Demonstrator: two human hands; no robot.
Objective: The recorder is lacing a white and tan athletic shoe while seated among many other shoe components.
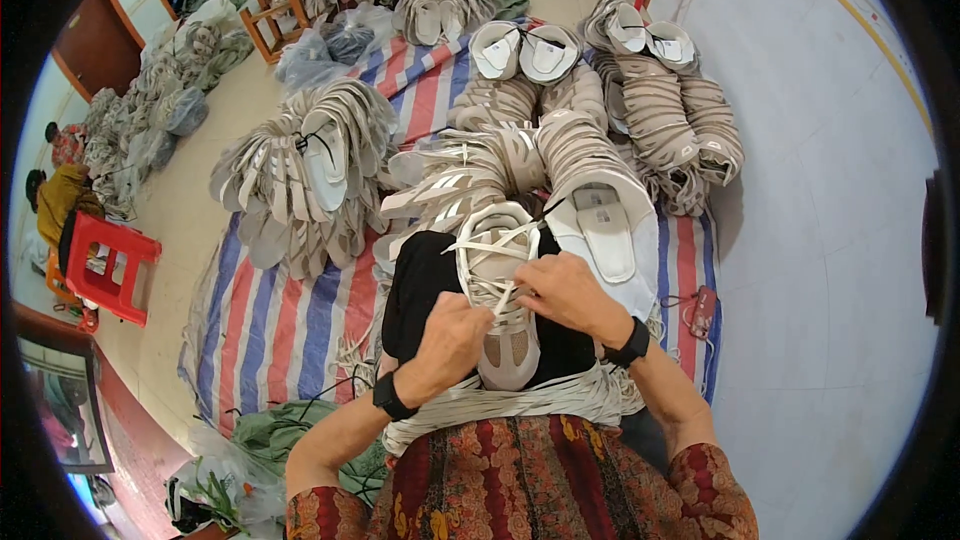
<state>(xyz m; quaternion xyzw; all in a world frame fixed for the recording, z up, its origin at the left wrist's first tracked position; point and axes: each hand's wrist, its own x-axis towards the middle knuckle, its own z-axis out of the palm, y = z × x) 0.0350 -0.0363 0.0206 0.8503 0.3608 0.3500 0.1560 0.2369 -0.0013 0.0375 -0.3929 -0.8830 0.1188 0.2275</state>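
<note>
A beige and white sneaker upper point(512, 352) lies over a black cloth point(418, 285) on my lap, its toe pointing toward me. Cream laces point(488, 243) cross its front, with loose ends near the opening. My left hand point(455, 338) is closed in a pinch at the left edge of the lacing, on the shoelace. From the right, my right hand point(568, 290) pinches the lace over the middle of the upper. The fingertips of both hands are close together and partly hide the eyelets. A thick bundle of white laces point(560, 398) stretches across my waist.
Stacked shoe uppers point(455, 180) stand just beyond my lap, with a nested stack point(605, 225) to the right. Another bundle point(310, 165) sits on the striped sheet point(270, 325) at left. A red stool point(108, 268) stands farther left; a white wall point(820, 240) runs along the right.
</note>
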